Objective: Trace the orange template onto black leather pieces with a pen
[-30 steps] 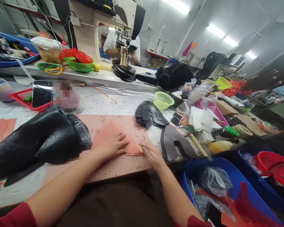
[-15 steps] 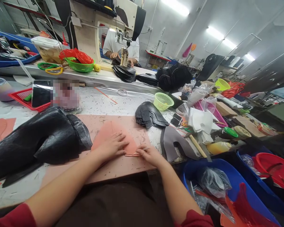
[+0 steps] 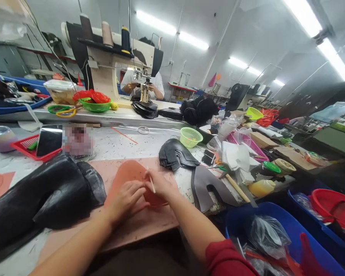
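Evidently the coral piece (image 3: 123, 172) is laid close to the near edge of the surface (image 3: 120, 147) so both hands can work on it without stretching. It rests on a pale pink board (image 3: 155, 220), which probably spares the surface beneath from wear; the board's near side runs along the surface's near edge. The left hand (image 3: 125, 201) lies across the left part of the piece, fingers loosely spread and grasping nothing that shows, presumably to keep it from sliding. The right hand (image 3: 161, 188) reaches over from the right, its fingers pinched around a thin white stick (image 3: 152, 186) held slantwise, rather like a pen; whether its tip touches the piece cannot be told.

Other pieces sit around the margins, which seems to leave the middle of the near edge free for the hands: a big black stack (image 3: 53, 191) toward the left, a smaller black stack (image 3: 176, 153) just beyond the board's far right corner, and a grey notched piece (image 3: 202, 182) by the right end of the near edge.

As for looks, the coral piece is thin, smooth and a deeper orange than the board, rounded at its far end and broader toward the person, with its middle hidden by the hands.
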Available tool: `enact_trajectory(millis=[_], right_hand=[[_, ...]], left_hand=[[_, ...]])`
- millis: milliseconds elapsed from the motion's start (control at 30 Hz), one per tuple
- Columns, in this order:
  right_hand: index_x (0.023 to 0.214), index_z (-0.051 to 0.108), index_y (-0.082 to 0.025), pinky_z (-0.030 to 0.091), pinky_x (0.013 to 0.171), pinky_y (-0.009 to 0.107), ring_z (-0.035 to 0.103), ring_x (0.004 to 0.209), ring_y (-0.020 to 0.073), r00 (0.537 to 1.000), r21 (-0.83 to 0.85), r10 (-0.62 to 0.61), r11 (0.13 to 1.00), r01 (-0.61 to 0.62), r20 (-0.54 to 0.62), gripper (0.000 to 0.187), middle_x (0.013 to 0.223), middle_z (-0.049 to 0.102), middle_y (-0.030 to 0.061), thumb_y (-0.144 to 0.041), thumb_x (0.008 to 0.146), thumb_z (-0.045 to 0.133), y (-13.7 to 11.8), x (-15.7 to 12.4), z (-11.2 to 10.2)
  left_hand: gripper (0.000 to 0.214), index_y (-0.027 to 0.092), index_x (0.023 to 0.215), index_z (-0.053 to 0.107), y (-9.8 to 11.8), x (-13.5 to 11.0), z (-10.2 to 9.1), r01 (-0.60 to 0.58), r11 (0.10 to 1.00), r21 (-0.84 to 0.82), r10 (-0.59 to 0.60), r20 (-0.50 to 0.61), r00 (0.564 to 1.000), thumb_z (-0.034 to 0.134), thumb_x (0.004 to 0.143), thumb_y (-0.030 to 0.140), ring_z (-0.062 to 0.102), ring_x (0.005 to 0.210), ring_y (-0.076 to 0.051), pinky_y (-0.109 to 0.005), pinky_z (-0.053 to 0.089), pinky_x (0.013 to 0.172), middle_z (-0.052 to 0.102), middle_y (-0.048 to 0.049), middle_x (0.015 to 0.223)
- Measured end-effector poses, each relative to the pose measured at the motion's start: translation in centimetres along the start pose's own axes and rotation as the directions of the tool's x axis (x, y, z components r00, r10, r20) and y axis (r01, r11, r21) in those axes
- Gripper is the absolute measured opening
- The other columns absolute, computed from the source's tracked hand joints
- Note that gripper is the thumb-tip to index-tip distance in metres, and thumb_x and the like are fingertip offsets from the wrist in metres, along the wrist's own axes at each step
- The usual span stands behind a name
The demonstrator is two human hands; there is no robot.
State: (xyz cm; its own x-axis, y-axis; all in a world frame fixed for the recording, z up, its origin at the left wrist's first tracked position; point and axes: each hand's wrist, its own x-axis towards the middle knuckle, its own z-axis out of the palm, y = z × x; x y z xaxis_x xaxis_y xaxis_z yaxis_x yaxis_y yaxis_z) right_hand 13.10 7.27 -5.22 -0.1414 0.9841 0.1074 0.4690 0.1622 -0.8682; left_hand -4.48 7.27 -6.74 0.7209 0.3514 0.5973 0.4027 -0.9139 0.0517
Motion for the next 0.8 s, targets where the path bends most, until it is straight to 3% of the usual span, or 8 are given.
enact_trajectory(millis=[100,167,267,333,433,600,667,800], right_hand=[[0.079,0.050,-0.022,0.042,0.071,0.027,0.050,0.072,0.0139,0.970,-0.012,-0.217,0.976,0.217,-0.106,0.010,0.078,0.054,-0.0022,-0.027,0.072,0.056,-0.7,0.3,-4.3],[0.082,0.050,-0.022,0.042,0.070,0.027,0.050,0.071,0.0142,0.954,-0.042,-0.215,0.977,0.211,-0.210,0.017,0.078,0.054,-0.0019,-0.034,0.073,0.057,-0.3,1.2,-9.2],[0.080,0.050,-0.021,0.042,0.073,0.028,0.052,0.076,0.0156,0.958,-0.250,-0.052,0.968,-0.022,-0.282,0.018,0.079,0.055,-0.0017,-0.032,0.070,0.060,1.5,3.9,-15.9],[0.069,0.050,-0.021,0.041,0.071,0.029,0.053,0.073,0.0161,0.955,-0.345,0.073,0.922,-0.175,-0.289,0.014,0.071,0.056,-0.0020,-0.026,0.065,0.063,3.3,5.8,-18.2],[0.052,0.042,-0.021,0.039,0.064,0.031,0.051,0.058,0.0167,0.937,-0.367,0.134,0.894,-0.255,-0.324,0.024,0.052,0.048,-0.0031,-0.014,0.056,0.065,6.0,7.2,-18.3],[0.058,0.049,-0.022,0.040,0.061,0.032,0.054,0.059,0.0192,0.902,-0.339,0.100,0.905,-0.258,-0.419,0.009,0.057,0.056,0.0008,-0.022,0.060,0.058,7.2,5.1,-17.4],[0.063,0.054,-0.022,0.043,0.061,0.032,0.057,0.062,0.0203,0.888,-0.297,0.025,0.938,-0.180,-0.459,0.011,0.064,0.062,0.0028,-0.033,0.062,0.055,6.3,3.4,-17.8],[0.062,0.061,-0.023,0.047,0.056,0.032,0.061,0.060,0.0216,0.804,-0.201,-0.069,0.978,-0.063,-0.591,0.028,0.063,0.065,0.0059,-0.051,0.057,0.060,3.4,-1.0,-18.8]], left_hand=[[0.017,0.020,0.100,0.053,-0.2,-1.3,-2.7,0.076,0.997,-0.010,-0.077,-0.212,0.974,0.053,0.084,0.028,0.059,0.094,-0.021,-0.035,0.047,0.084,0.062,-0.0082,0.100],[0.017,0.021,0.100,0.053,-0.5,-3.0,-4.5,0.179,0.984,-0.016,-0.176,-0.276,0.945,0.053,0.084,0.026,0.059,0.094,-0.020,-0.034,0.047,0.084,0.061,-0.0083,0.103],[0.016,0.022,0.096,0.055,-1.4,-5.8,-6.4,0.335,0.942,0.022,-0.317,-0.276,0.907,0.052,0.083,0.030,0.060,0.092,-0.020,-0.031,0.048,0.081,0.061,-0.0071,0.103],[0.016,0.022,0.092,0.057,-2.7,-6.9,-7.6,0.415,0.907,0.072,-0.386,-0.250,0.888,0.049,0.084,0.034,0.061,0.092,-0.020,-0.030,0.048,0.081,0.063,-0.0060,0.100],[0.025,0.021,0.088,0.059,-6.6,-6.9,-10.0,0.564,0.805,0.183,-0.539,-0.171,0.825,0.043,0.085,0.038,0.060,0.096,-0.022,-0.034,0.046,0.088,0.066,-0.0074,0.099],[0.041,0.007,0.109,0.051,-15.6,-3.1,-14.8,0.723,0.523,0.450,-0.806,-0.014,0.592,0.036,0.087,0.038,0.052,0.111,-0.029,-0.043,0.039,0.096,0.058,-0.0170,0.118],[0.047,0.006,0.114,0.047,-18.2,-1.2,-15.4,0.691,0.527,0.495,-0.810,0.045,0.585,0.040,0.086,0.043,0.045,0.119,-0.030,-0.044,0.035,0.100,0.054,-0.0168,0.124],[0.055,0.011,0.114,0.051,-21.4,1.9,-14.6,0.638,0.618,0.460,-0.752,0.107,0.651,0.052,0.079,0.053,0.048,0.118,-0.026,-0.038,0.033,0.101,0.062,-0.0127,0.114]])
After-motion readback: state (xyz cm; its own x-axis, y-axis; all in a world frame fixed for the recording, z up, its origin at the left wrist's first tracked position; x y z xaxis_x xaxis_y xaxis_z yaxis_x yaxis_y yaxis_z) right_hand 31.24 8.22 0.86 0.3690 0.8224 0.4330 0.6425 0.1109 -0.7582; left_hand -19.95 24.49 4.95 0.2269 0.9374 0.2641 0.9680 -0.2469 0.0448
